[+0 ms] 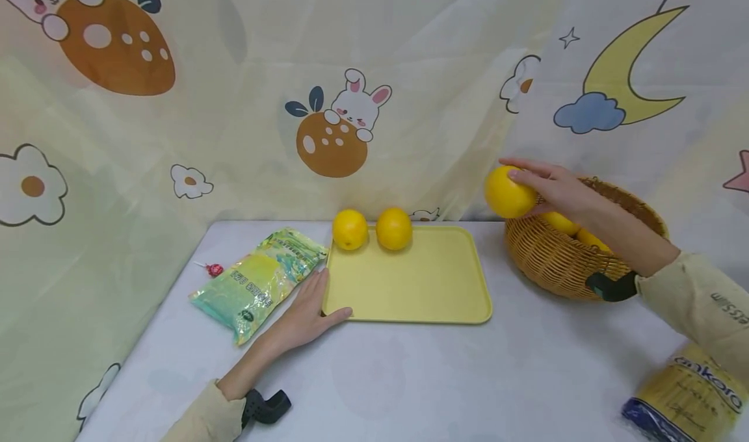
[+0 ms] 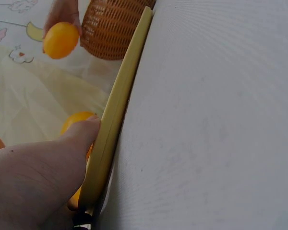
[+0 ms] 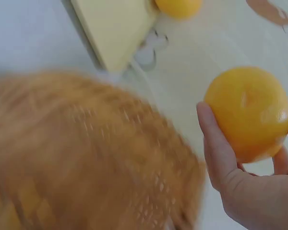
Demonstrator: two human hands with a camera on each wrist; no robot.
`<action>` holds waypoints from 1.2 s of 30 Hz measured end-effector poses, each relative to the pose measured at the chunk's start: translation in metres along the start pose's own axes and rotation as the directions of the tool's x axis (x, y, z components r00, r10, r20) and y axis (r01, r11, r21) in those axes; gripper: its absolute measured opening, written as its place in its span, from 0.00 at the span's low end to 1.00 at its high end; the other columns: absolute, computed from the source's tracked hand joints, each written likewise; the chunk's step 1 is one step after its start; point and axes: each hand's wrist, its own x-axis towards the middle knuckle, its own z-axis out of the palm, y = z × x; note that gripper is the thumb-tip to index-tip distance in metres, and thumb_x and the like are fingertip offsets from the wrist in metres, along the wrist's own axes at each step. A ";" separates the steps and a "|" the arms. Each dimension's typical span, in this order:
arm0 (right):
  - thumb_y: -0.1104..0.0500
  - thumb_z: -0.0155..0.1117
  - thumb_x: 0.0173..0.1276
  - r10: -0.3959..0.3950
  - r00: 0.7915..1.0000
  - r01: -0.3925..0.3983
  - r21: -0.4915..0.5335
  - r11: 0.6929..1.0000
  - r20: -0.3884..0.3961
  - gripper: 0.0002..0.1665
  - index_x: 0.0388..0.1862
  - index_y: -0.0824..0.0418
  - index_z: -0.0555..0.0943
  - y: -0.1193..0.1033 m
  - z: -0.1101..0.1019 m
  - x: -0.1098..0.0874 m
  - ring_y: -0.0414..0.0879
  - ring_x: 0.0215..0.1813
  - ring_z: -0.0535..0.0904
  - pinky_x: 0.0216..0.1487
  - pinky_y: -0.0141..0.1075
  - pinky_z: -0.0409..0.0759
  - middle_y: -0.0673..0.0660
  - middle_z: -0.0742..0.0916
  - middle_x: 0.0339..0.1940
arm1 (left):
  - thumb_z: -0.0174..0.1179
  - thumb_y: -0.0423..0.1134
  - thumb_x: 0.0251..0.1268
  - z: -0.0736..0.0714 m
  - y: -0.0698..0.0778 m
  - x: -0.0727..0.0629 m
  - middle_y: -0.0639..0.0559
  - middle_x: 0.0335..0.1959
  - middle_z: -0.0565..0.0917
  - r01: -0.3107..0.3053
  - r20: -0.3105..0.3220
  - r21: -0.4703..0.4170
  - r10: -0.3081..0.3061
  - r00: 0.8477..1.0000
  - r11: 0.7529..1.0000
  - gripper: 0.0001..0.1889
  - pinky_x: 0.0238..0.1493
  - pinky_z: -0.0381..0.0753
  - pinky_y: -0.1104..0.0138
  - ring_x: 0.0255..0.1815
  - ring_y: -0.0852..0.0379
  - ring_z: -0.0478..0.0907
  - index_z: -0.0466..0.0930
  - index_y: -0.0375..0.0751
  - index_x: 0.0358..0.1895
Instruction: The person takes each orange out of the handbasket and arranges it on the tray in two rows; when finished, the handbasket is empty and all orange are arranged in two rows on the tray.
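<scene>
My right hand [image 1: 552,185] grips an orange [image 1: 510,192] with thumb and fingers, raised over the left rim of a wicker basket [image 1: 547,260]. More oranges [image 1: 560,223] lie inside that basket, partly hidden by the forearm. In the right wrist view the held orange [image 3: 249,112] sits between thumb and fingertips. At the front left corner of a yellow tray [image 1: 409,286], my left hand [image 1: 307,312] rests with fingers along the side and thumb on the front edge. Two oranges, one at the back left corner [image 1: 350,229] and one beside it [image 1: 394,229], stand on the tray.
Left of the tray lies a green and yellow plastic packet [image 1: 260,283], with a red-wrapped lollipop [image 1: 214,270] beyond it. A yellow and blue package [image 1: 687,393] is at the front right, partly under the right sleeve. A printed cloth [image 1: 251,104] hangs behind the table.
</scene>
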 end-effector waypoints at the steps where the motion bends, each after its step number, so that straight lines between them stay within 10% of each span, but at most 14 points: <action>1: 0.33 0.46 0.72 -0.004 1.000 0.004 0.019 1.000 0.005 0.39 0.78 0.43 0.55 0.001 0.008 0.002 0.38 0.49 0.77 0.47 0.37 0.86 0.54 0.67 0.69 | 0.57 0.63 0.64 0.000 0.000 0.000 0.35 0.79 0.42 0.000 0.001 -0.005 0.000 1.000 1.000 0.54 0.79 0.42 0.45 0.81 0.38 0.37 0.38 0.29 0.77; 19: 0.43 0.53 0.74 -0.004 0.994 -0.040 0.400 0.916 0.110 0.39 0.78 0.51 0.55 0.015 0.099 0.043 0.57 0.67 0.67 0.59 0.55 0.79 0.61 0.61 0.77 | 0.57 0.64 0.63 -0.001 0.001 0.001 0.35 0.79 0.41 0.016 0.018 -0.013 -0.016 1.000 1.000 0.55 0.79 0.42 0.45 0.81 0.38 0.36 0.37 0.28 0.76; 36: 0.58 0.66 0.66 0.066 0.993 -0.091 0.284 0.954 0.098 0.48 0.79 0.49 0.51 0.036 0.152 0.078 0.60 0.62 0.69 0.56 0.53 0.82 0.69 0.61 0.71 | 0.57 0.64 0.63 -0.001 0.000 0.000 0.35 0.79 0.42 0.023 0.018 -0.021 -0.022 1.000 1.000 0.55 0.79 0.42 0.45 0.81 0.39 0.36 0.38 0.29 0.77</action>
